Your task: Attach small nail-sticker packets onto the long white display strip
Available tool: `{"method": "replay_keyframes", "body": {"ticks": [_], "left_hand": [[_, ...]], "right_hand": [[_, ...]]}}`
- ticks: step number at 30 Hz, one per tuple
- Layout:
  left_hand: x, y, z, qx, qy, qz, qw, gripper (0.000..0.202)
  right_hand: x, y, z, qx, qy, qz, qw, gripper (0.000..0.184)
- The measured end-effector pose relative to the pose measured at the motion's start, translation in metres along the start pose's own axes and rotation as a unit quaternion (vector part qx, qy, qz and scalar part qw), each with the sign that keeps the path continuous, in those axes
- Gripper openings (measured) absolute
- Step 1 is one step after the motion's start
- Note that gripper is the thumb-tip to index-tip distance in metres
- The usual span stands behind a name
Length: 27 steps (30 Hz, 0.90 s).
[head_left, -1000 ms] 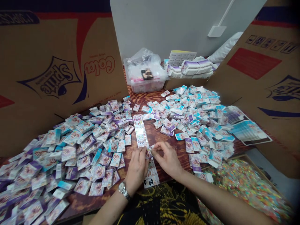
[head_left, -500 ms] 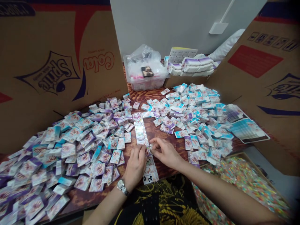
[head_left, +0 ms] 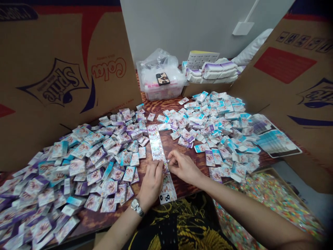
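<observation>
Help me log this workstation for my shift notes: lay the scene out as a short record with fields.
Left hand: fingers on a small printed item; watch on the wrist
Right hand: fingers bent at the item's right side; grip unclear
Printed strip: on the table, partly covered at the hands
Left pile: small boxes, purple or blue trim
Right pile: similar boxes, several with open flaps
Back: clear plastic tub, phone-like object on top
Lower right: many colourful small pieces
</observation>
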State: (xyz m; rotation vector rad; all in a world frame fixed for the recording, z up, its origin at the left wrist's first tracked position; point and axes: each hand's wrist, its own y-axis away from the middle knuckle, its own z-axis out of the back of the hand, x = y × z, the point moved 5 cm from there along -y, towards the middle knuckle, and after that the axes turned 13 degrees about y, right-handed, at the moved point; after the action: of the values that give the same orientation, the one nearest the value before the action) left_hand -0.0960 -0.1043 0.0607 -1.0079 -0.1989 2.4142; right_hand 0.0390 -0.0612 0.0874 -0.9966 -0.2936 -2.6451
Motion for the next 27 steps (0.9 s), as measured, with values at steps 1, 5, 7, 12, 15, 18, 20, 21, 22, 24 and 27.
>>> {"method": "replay_keyframes", "body": {"ticks": [1,5,7,12,15,18,20,21,22,24,27], "left_hand": [[0.000,0.000,0.000,0.004,-0.004,-0.003,1.000,0.049],[-0.002,0.000,0.000,0.011,0.010,-0.009,1.000,0.051],[-0.002,-0.001,-0.001,0.020,0.030,-0.002,0.999,0.055],[-0.003,-0.005,-0.004,0.049,0.087,0.020,0.995,0.058],[-0.002,-0.009,0.001,0.028,0.120,0.049,0.991,0.050],[-0.001,-0.012,0.008,0.009,0.140,0.074,0.987,0.046],[-0.002,-0.012,0.010,0.001,0.145,0.074,0.987,0.044],[-0.002,-0.012,0.010,-0.003,0.145,0.071,0.987,0.044],[-0.003,-0.012,0.010,-0.008,0.143,0.067,0.987,0.043],[-0.003,-0.010,0.009,-0.017,0.130,0.058,0.990,0.043],[-0.004,-0.007,0.007,-0.024,0.093,0.034,0.995,0.044]], "right_hand": [[0.000,-0.001,0.001,-0.002,0.009,0.002,1.000,0.021],[-0.010,-0.005,0.001,-0.019,0.013,-0.013,1.000,0.027],[-0.018,-0.007,-0.006,0.018,-0.031,-0.034,0.999,0.030],[-0.026,-0.005,-0.012,0.048,-0.107,-0.047,0.992,0.031],[-0.017,0.005,0.001,-0.004,-0.113,-0.002,0.994,0.026],[0.000,0.017,0.014,-0.062,-0.025,0.080,0.995,0.013],[0.009,0.022,0.016,-0.080,0.023,0.106,0.991,0.011],[0.011,0.022,0.015,-0.086,0.029,0.103,0.991,0.011],[0.012,0.022,0.013,-0.091,0.025,0.092,0.991,0.012],[0.011,0.019,0.008,-0.098,-0.012,0.059,0.993,0.013],[0.005,0.016,-0.001,-0.099,-0.125,-0.002,0.987,0.025]]}}
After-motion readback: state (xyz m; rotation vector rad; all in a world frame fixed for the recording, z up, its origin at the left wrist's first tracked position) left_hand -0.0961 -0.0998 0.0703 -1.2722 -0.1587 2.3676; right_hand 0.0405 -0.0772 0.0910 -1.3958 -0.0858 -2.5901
